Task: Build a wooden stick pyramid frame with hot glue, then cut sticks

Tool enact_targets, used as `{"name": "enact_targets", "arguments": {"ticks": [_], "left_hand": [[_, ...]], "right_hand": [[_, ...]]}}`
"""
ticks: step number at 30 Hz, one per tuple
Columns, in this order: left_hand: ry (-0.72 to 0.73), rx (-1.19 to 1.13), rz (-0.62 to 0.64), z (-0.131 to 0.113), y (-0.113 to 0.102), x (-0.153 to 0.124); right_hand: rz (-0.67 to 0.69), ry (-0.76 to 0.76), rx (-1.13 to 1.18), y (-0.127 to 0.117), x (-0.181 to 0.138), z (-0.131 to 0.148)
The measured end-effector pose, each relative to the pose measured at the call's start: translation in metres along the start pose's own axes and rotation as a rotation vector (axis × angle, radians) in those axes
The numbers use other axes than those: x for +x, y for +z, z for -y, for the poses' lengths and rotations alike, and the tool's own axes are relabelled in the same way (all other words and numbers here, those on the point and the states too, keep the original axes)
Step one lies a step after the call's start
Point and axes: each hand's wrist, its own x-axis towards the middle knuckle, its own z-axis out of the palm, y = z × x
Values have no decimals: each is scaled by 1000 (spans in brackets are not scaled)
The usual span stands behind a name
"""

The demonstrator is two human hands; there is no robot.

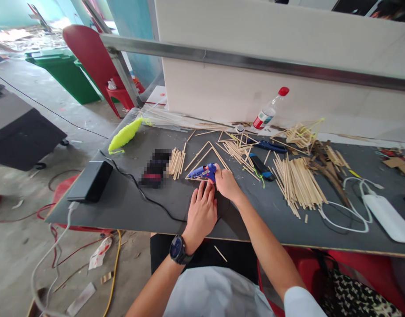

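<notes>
My right hand [228, 182] is wrapped round the handle of a blue hot glue gun [201, 171], whose nozzle points left. The gun lies over the lower part of a triangle of thin wooden sticks [213, 147] on the table. Just below the gun, my left hand [203, 210] rests with its fingers stretched forward, their tips by the triangle's bottom stick. Whether those fingertips press on the stick I cannot tell. A black cord [146, 196] runs across the table toward my left wrist, and part of it is hidden under that hand.
Bundles of wooden sticks [298, 182] lie right of my hands, with a blue-black utility knife [261, 167] beside them. A plastic bottle [271, 109] stands against the wall. Left are a neon-yellow bundle [126, 134] and a black box [90, 181]; a white power bank [389, 218] lies far right.
</notes>
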Motion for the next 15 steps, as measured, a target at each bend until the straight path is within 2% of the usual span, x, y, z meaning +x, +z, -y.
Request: {"name": "enact_targets", "arguments": {"ticks": [15], "left_hand": [[3, -7, -6, 0, 1, 0]], "right_hand": [[-33, -16, -85, 6, 5, -5]]}}
